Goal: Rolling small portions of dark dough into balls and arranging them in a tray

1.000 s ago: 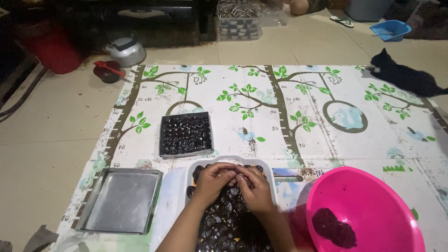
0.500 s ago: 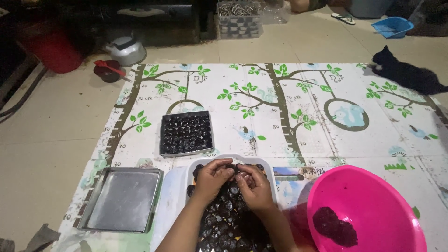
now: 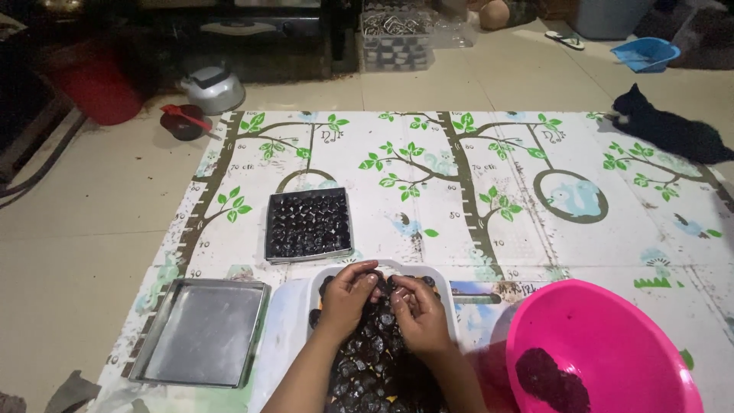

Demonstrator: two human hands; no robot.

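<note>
My left hand (image 3: pixel 348 298) and my right hand (image 3: pixel 415 311) are side by side over a white tray (image 3: pixel 447 306) packed with small dark round pieces in shiny wrappers. Both hands have their fingers curled around one dark piece (image 3: pixel 380 286) near the tray's far edge. A square tray of dark pieces (image 3: pixel 308 224) lies on the mat just beyond the hands. An empty metal tray (image 3: pixel 200 330) sits to the left. At the right is a pink bowl (image 3: pixel 604 344) with a dark lump in its bottom.
Everything lies on a tree-patterned play mat (image 3: pixel 474 183) on a tiled floor. A black cat (image 3: pixel 669 130) lies at the mat's right edge. A grey pot (image 3: pixel 214 88), a red scoop (image 3: pixel 183 118) and a blue dustpan (image 3: pixel 646 53) are further off.
The hands stay in the same place over the white tray, with only small finger movements. The view has tilted slightly.
</note>
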